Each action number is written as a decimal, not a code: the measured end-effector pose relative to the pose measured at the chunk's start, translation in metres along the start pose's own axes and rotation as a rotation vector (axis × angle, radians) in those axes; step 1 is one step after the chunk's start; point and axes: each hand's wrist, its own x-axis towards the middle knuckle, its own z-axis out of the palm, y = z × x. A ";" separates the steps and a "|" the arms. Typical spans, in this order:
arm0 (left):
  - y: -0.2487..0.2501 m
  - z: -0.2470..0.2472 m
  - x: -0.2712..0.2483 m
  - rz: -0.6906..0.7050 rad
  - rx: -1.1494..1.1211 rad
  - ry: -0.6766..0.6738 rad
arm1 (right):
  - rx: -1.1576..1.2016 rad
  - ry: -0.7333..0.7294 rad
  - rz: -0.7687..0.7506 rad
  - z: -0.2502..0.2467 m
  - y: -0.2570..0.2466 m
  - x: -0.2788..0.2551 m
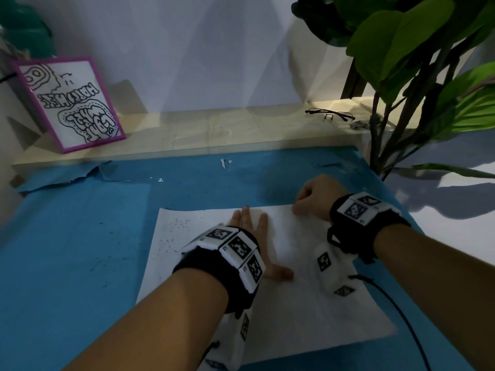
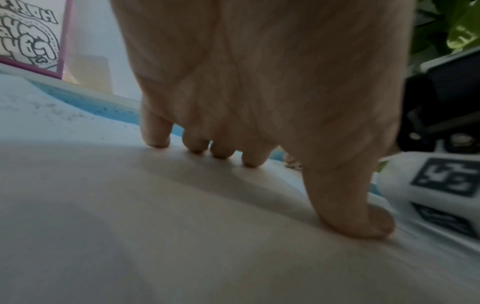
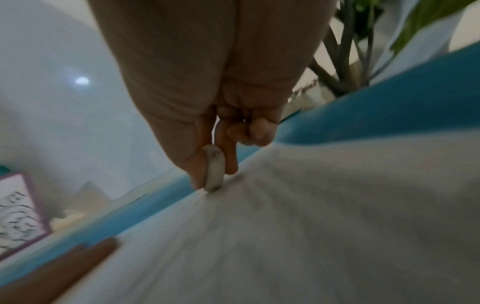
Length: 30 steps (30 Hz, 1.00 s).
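Pinched between thumb and forefinger of the right hand (image 1: 314,195), a rounded white eraser (image 3: 214,167) touches the far right edge of the white paper sheet (image 1: 281,311) on the blue mat (image 1: 80,236). Black-framed glasses (image 1: 329,115) and a green leafy plant (image 1: 401,62) sit far right. The left hand (image 1: 261,231) presses flat mid-sheet, fingers spread.

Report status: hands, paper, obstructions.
Left hand flat, pressing paper down. Right hand pinches eraser on paper's far edge. Crumbs at far-left corner, clear of both.

left hand (image 2: 259,82) flat, fingers spread; right hand (image 1: 314,196) curled, pinching.
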 end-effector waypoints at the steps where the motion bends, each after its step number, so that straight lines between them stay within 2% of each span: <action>1: 0.000 0.000 -0.001 -0.003 0.000 0.003 | -0.011 0.017 0.010 -0.002 0.000 0.003; 5: 0.002 0.001 -0.002 0.007 0.009 0.017 | -0.017 -0.080 -0.076 0.012 -0.014 -0.001; 9: 0.002 0.002 -0.003 -0.004 0.006 0.018 | 0.014 -0.016 -0.006 0.003 -0.010 0.006; 13: 0.004 0.003 -0.001 -0.014 0.024 0.054 | -0.018 -0.085 -0.091 0.013 -0.020 0.001; 16: 0.002 0.003 0.001 0.000 0.023 0.033 | 0.020 -0.043 0.007 0.003 -0.015 0.006; 20: 0.001 0.008 0.005 -0.012 0.039 0.067 | 0.001 -0.067 -0.085 0.015 -0.026 0.001; 24: -0.001 0.005 0.005 0.007 0.013 0.034 | 0.067 0.029 0.032 0.007 -0.014 0.005; 26: -0.002 0.003 0.005 0.010 0.017 0.026 | 0.206 0.150 0.081 0.004 -0.005 0.003; 30: -0.002 0.009 0.009 -0.010 0.118 0.048 | 0.941 0.372 0.317 0.029 0.011 -0.031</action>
